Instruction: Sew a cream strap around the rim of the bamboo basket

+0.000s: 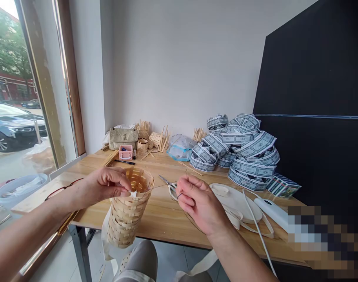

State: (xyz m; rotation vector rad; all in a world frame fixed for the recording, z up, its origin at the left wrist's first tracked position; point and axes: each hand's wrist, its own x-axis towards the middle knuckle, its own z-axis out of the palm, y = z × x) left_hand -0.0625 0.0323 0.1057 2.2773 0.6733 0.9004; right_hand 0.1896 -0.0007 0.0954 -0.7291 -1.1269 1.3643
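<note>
While the left hand (114, 184) pinches the rim of a tall, pale, cylindrical basket of woven flat strips (127, 221), its thumb and forefinger are clamped beside a scrap of white cloth (133, 194). The right hand (196, 199) has thumb and forefinger pressed together on a fine, dark thread (159, 186), which runs taut towards the rim; whether a needle is in that pinch I cannot tell. Small metal scissors with slim blades (167, 181) show just beside the right fingers, and a dark loop circles one of them.

The basket is at the front edge of the bench (155, 211), tilted, mouth up, its lower part over the knees. It looks light and springy, stiff along the wall yet able to give under a squeeze, with strips that could split; the rim, held between thumb and fingers, seems the surest hold. The thread is likely limp when slack and easy to snag.

A long white fabric band (106, 235) hangs beside the basket. Farther out, a pink plastic box (125, 152) stands near the olive-grey flap bag (123, 137), and patterned blue-and-white bands (249, 156) are heaped to the right.
</note>
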